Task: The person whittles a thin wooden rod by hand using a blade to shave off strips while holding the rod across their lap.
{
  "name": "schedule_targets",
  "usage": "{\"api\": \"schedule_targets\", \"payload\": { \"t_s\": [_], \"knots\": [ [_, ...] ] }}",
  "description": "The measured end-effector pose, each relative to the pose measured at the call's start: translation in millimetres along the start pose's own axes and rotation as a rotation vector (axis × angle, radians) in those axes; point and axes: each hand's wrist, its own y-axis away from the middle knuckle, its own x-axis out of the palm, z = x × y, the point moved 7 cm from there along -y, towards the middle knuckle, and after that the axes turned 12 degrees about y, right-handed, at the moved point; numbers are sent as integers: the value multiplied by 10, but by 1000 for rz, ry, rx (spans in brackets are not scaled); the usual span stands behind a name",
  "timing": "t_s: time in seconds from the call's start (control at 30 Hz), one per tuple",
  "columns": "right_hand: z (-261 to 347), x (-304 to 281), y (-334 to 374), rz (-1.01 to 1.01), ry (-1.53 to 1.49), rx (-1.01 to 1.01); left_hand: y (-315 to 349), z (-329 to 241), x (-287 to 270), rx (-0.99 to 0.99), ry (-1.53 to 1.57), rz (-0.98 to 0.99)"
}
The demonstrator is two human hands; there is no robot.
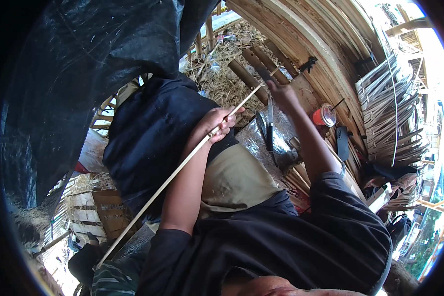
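Note:
A long, thin pale bamboo strip (pixel 172 175) runs from the lower left up past both hands. My left hand (pixel 218 124) is closed around it, over my lap on a dark cloth (pixel 155 123). Farther up and to the right, my right hand (pixel 283 94) is closed beside the strip's far part, blurred by motion. A dark, flat, blade-like tool (pixel 265 74) extends from its fingers; its handle is hidden in the grip. Just below that hand lies a knife (pixel 270 118) with a bright blade and a dark handle.
Several cut bamboo pieces (pixel 242 79) lie beyond my right hand, by heaped shavings (pixel 217 69). On the right are a red cup (pixel 324 116) with a straw and a dark phone (pixel 342 142). Long wooden strips (pixel 325 44) curve behind; black sheeting (pixel 84 59) hangs on the left.

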Motion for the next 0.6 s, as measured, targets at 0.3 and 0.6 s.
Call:
{"api": "schedule_targets", "payload": {
  "t_s": [0.3,0.6],
  "knots": [
    [111,181,63,46,130,-33,25,-21,12,-11,88,50],
    [-129,54,-60,-119,197,-64,60,11,120,-23,18,-21]
  ]
}}
